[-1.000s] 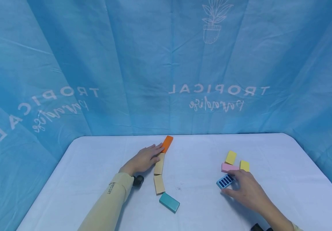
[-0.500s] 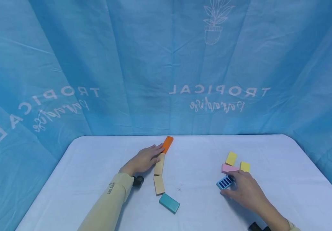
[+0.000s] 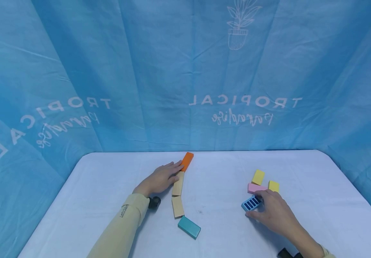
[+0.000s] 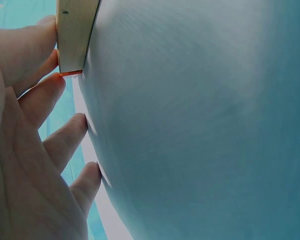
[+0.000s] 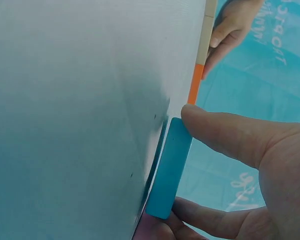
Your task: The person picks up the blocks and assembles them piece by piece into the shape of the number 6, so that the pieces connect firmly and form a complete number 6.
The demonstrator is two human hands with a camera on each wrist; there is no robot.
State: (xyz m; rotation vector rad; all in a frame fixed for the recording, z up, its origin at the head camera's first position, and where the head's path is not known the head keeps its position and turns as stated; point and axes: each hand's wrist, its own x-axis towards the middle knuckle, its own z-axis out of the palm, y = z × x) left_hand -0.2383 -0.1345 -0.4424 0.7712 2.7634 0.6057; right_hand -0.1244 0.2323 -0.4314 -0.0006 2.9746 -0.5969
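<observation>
We see almost no change across the head views: the right hand (image 3: 272, 208) and the blue block (image 3: 251, 203) may have edged slightly left, while the left hand (image 3: 160, 177) and its row lie as they did. We judge this a moment of steadying or fine adjusting, with the arrangement the same.

The right hand pinches the striped blue block by its 2 ends, thumb on the nearer end; we cannot tell whether the block rests fully on the table (image 3: 217, 175). The left hand lies with fingers spread and fairly straight, fingertips touching the orange block (image 3: 188, 160) and thumb against the farther of 2 wooden blocks (image 3: 177, 207).

Orange and wood appear to meet end to end in a slightly bent row, the teal block (image 3: 189, 227) slanting off at the near end, its corner at the wood.

The orange end lies just beside the far table edge, so little room remains there. Just beyond the blue block lie the pink block (image 3: 253, 187) and 2 yellow blocks (image 3: 258, 176), crowding that side. A broad stretch of white cloth separates the 2 groups, giving the right hand room leftward.
</observation>
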